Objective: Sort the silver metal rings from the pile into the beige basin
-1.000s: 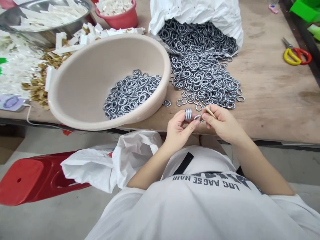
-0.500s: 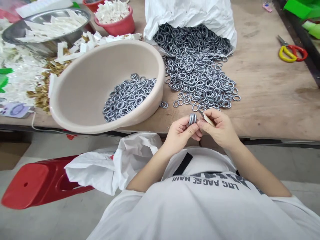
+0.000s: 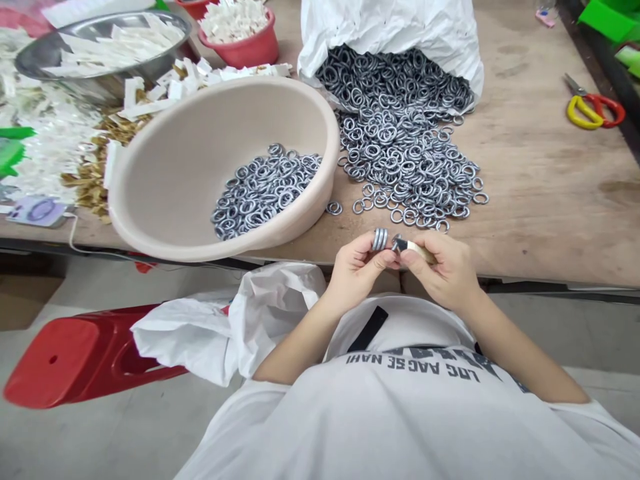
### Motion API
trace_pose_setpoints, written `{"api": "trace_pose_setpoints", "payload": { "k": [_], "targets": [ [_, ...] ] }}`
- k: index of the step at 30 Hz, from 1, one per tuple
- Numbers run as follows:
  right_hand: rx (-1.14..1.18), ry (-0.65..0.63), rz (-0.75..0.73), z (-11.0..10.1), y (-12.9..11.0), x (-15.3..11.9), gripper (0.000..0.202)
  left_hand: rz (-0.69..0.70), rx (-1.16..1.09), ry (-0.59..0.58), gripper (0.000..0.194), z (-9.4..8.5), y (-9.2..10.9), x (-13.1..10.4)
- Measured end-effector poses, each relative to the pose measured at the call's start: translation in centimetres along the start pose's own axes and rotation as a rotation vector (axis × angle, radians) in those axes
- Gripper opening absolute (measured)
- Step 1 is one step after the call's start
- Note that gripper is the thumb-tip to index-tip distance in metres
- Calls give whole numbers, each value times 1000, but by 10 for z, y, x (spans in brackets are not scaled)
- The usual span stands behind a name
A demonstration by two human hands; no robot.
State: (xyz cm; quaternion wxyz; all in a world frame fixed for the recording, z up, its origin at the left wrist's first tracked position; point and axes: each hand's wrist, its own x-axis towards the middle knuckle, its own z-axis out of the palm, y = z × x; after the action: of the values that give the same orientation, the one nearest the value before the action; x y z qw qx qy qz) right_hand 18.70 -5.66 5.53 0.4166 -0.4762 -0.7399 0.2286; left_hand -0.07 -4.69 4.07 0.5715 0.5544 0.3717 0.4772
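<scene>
My left hand (image 3: 357,270) has several grey rings (image 3: 379,239) lined up on a finger. Its thumb and fingertips meet near another ring (image 3: 397,241) between the two hands. Closed round a small tool with a pale handle (image 3: 421,251) and a dark end is my right hand (image 3: 447,270), with the dark end at that ring. Just beyond the hands a heap of grey rings (image 3: 415,167) spills from a white sack (image 3: 390,23) onto the wooden table (image 3: 545,220). More rings (image 3: 265,190) lie in a large beige basin (image 3: 170,173).
Yellow-and-red scissors (image 3: 595,110) rest at the right. At the back left are a metal bowl (image 3: 100,83) of white pieces and a red bowl (image 3: 245,50). A red stool (image 3: 55,363) and a white bag (image 3: 275,313) are below the table's front edge.
The tool in my right hand has turned, its dark end now at a ring between the hands. The rings on my left finger show more fully. The whole view has shifted slightly.
</scene>
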Motion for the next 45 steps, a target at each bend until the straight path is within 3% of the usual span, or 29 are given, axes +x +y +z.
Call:
{"api": "trace_pose_setpoints", "payload": {
  "k": [8, 15, 19, 23, 26, 29, 31, 34, 37, 41, 45],
  "targets": [
    [-126, -58, -44, 3, -6, -2, 28, 31, 83, 21, 24, -5, -1, 0],
    [-128, -48, 204, 1, 17, 12, 36, 75, 43, -83, 19, -6, 8, -10],
    [-100, -84, 157, 21, 11, 40, 35, 74, -130, 133, 23, -9, 0, -8],
    [-43, -168, 174, 67, 9, 89, 29, 160, -187, 428, 23, -19, -7, -8],
    [18, -244, 226, 97, 11, 116, 29, 191, -73, 533, 22, -31, -8, -16],
    [-115, -321, 216, 106, 9, 117, 27, 195, 190, 572, 23, -44, -9, -25],
    [-242, -324, 179, 100, 8, 106, 26, 200, 471, 542, 23, -51, -11, -25],
    [-316, -240, 169, 81, 13, 85, 25, 197, 890, 327, 20, -57, -15, -10],
    [-259, -137, 191, 62, 20, 68, 25, 136, 1111, 184, 16, -57, -20, 17],
    [-242, -74, 209, 41, 27, 50, 24, 107, 1185, 135, 17, -49, -22, 39],
    [-231, -9, 240, 28, 36, 39, 24, 227, 1045, -77, 24, -30, -20, 31]
  ]
}}
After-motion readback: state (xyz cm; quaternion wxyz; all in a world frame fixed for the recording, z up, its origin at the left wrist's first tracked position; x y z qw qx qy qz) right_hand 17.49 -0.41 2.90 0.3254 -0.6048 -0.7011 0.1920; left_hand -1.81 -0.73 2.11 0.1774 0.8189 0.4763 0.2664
